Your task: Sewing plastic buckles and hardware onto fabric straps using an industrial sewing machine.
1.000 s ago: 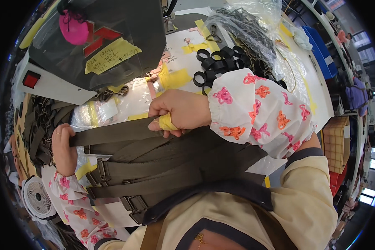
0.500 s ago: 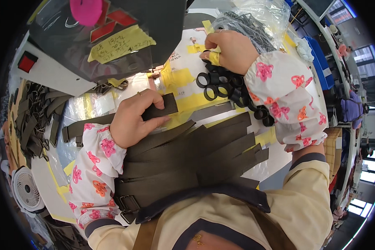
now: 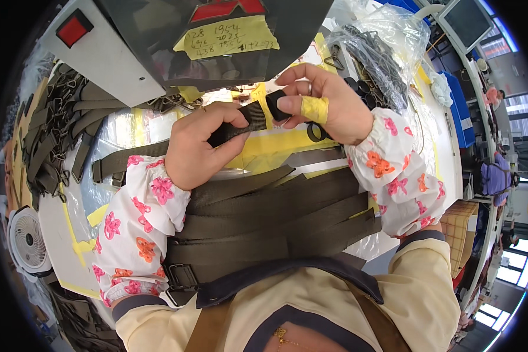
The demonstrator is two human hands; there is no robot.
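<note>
My left hand (image 3: 205, 141) pinches the end of a dark olive webbing strap (image 3: 255, 118) between thumb and fingers. The strap runs leftward from the hand to a buckle. Just right of that end, my right hand (image 3: 334, 108) grips a small black band loop (image 3: 274, 105) between thumb and fingers. The loop is beside the strap's tip; whether they touch I cannot tell. Yellow tape (image 3: 314, 110) wraps one digit of my right hand. More black loops (image 3: 317, 132) lie under and behind it, partly hidden. Several olive straps (image 3: 276, 205) are layered across the table's near edge.
A dark sewing machine head (image 3: 217, 35) with a yellow note overhangs the far side. Straps with metal hooks (image 3: 53, 129) heap at the left, above a white fan (image 3: 29, 240). Far right are a clear bag of dark cords (image 3: 378, 53) and a blue bin (image 3: 456, 108).
My right hand has come left and nearer from the pile of loops, bringing one loop to the strap end. My left hand has lifted the strap's tip slightly. The view has shifted.
</note>
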